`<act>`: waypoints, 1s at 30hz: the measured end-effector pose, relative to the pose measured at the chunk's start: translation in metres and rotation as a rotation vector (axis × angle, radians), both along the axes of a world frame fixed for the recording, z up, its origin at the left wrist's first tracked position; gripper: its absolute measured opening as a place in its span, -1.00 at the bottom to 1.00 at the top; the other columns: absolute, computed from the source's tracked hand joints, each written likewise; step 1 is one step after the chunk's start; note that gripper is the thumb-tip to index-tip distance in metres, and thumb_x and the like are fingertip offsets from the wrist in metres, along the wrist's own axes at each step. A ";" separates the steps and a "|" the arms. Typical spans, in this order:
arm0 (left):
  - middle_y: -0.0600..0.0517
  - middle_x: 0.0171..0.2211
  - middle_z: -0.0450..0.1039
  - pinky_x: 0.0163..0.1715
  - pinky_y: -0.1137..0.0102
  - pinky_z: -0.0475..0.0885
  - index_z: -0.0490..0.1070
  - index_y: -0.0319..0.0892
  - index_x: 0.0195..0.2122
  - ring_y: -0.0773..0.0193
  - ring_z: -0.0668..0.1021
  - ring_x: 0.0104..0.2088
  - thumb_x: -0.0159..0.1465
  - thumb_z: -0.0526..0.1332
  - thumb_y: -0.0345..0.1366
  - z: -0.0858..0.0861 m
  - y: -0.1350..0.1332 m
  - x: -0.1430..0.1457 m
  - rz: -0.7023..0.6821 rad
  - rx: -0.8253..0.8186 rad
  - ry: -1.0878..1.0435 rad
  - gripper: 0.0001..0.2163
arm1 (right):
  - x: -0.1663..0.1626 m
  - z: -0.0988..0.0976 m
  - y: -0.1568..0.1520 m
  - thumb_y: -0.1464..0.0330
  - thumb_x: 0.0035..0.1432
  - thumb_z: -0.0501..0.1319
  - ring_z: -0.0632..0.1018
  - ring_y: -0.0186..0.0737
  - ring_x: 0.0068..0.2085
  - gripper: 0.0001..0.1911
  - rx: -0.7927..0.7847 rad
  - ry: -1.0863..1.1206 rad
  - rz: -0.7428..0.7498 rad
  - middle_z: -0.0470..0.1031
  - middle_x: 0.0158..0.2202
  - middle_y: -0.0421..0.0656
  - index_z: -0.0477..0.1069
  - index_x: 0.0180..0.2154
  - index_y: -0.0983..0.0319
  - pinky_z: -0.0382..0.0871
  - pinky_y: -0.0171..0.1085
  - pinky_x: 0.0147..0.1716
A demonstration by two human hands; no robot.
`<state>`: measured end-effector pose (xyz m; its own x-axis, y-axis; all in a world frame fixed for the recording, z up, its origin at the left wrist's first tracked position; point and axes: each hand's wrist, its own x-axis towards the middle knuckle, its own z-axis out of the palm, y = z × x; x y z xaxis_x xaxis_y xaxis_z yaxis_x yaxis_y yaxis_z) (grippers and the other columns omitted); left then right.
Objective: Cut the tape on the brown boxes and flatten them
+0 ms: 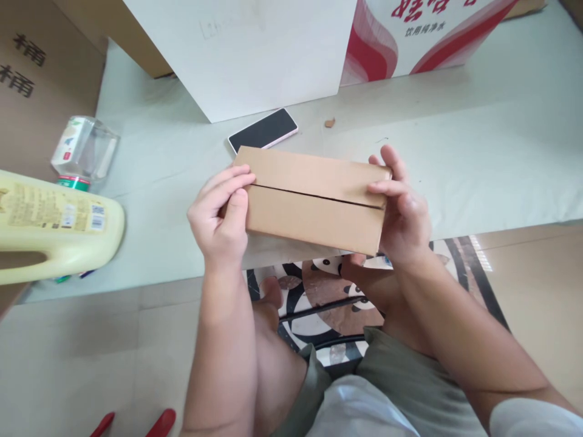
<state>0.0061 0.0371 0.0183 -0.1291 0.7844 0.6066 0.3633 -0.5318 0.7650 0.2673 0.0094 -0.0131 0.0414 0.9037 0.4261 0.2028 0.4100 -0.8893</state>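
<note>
Between my two hands is a brown cardboard box (314, 212), its two top flaps folded in so that a thin dark seam runs along its length. My left hand (223, 212) grips the left end, with thumb and fingers over the edge. At the right end, my right hand (405, 206) holds the box, one finger lying on the flap near the seam and others lifted off. The box is tilted over the table's front edge. Just behind it lies a smartphone (264, 130) with a dark screen, its near corner partly covered by the box.
A large white box (268, 54) and a red-and-white carton (410, 42) stand at the back of the cloth-covered table (492, 152). To the left are a yellow jug (59, 224), a clear plastic bottle (86, 149) and a big cardboard box (40, 91). A small brown scrap (330, 122) lies behind the phone.
</note>
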 end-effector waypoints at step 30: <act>0.14 -0.37 0.68 0.15 0.06 0.51 0.64 -0.08 -0.44 0.14 0.65 -0.12 0.03 0.17 -0.48 -0.007 0.020 -0.028 0.226 -0.111 -0.473 -0.75 | 0.004 0.008 -0.018 0.32 0.13 0.16 0.05 -0.02 0.53 -0.28 -0.153 -0.068 0.232 0.09 0.50 -0.26 0.19 0.34 -0.03 0.00 0.16 0.50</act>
